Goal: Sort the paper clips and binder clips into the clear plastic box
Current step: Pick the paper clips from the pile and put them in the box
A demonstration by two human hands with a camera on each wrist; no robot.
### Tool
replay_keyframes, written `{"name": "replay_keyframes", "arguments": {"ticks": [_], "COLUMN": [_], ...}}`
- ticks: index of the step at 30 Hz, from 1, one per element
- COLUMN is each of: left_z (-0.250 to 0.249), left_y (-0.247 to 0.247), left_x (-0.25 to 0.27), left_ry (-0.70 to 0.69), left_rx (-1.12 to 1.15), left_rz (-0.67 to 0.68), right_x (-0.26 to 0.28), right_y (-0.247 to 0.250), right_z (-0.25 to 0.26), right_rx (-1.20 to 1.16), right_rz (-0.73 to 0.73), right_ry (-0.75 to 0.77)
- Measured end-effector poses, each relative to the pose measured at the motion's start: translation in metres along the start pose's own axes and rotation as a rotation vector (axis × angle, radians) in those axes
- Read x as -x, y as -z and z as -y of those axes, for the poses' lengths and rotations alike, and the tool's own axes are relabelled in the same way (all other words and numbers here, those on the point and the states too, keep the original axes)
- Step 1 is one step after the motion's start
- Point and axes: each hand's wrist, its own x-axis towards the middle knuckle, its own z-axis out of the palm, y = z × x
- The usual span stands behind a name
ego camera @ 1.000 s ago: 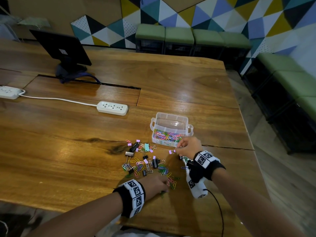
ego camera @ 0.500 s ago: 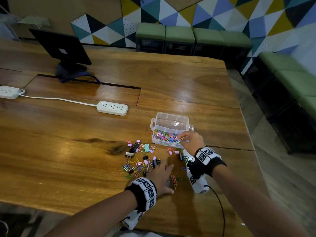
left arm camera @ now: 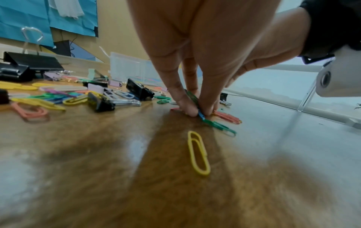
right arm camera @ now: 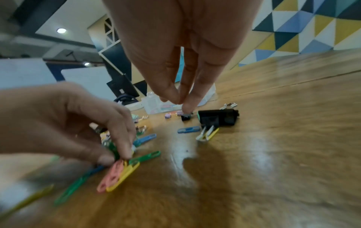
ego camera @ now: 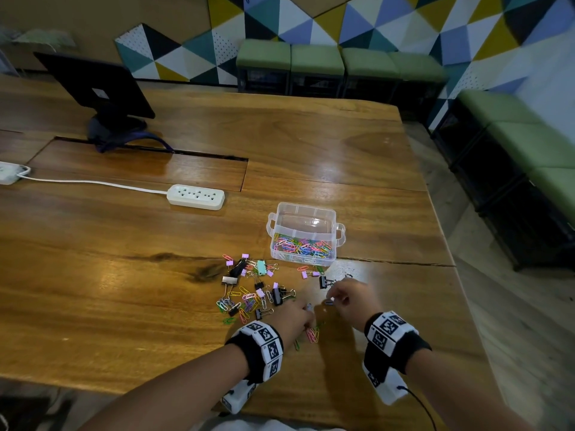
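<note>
The clear plastic box (ego camera: 273,225) stands open on the wooden table, with several coloured paper clips in its near compartment. In front of it lies a loose pile of paper clips and binder clips (ego camera: 252,290). My left hand (ego camera: 295,315) pinches green and blue paper clips (left arm camera: 197,106) against the tabletop. My right hand (ego camera: 334,301) hovers just right of it, its fingertips (right arm camera: 173,97) drawn together with nothing visible between them. Beyond them lie a blue paper clip (right arm camera: 188,129) and a black binder clip (right arm camera: 218,118).
A white power strip (ego camera: 196,196) and its cord lie to the left, behind the pile. A dark monitor (ego camera: 99,88) stands at the far left. The table's right edge (ego camera: 451,259) is close to the box. Green stools (ego camera: 317,60) line the wall.
My right hand has come back from the box toward me and now hangs over the clips near the table's front. My left hand has shifted right and pinched some paper clips.
</note>
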Motion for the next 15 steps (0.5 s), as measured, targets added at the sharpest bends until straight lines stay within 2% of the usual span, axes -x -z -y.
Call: {"name": "replay_keyframes", "arguments": {"ticks": [8, 15], "left_z": [-0.009, 0.000], "left_y": [0.009, 0.008], "left_x": [-0.001, 0.002], "left_ry": [0.086, 0.151], "left_rx": [-0.032, 0.098], "left_rz": [0.057, -0.025], "right_x": [-0.003, -0.002], "right_y": [-0.010, -0.015], "right_z": [0.004, 0.015], "right_rx": [0.246, 0.242], "right_rz": [0.203, 0.259], "right_ry": [-0.066, -0.097]}}
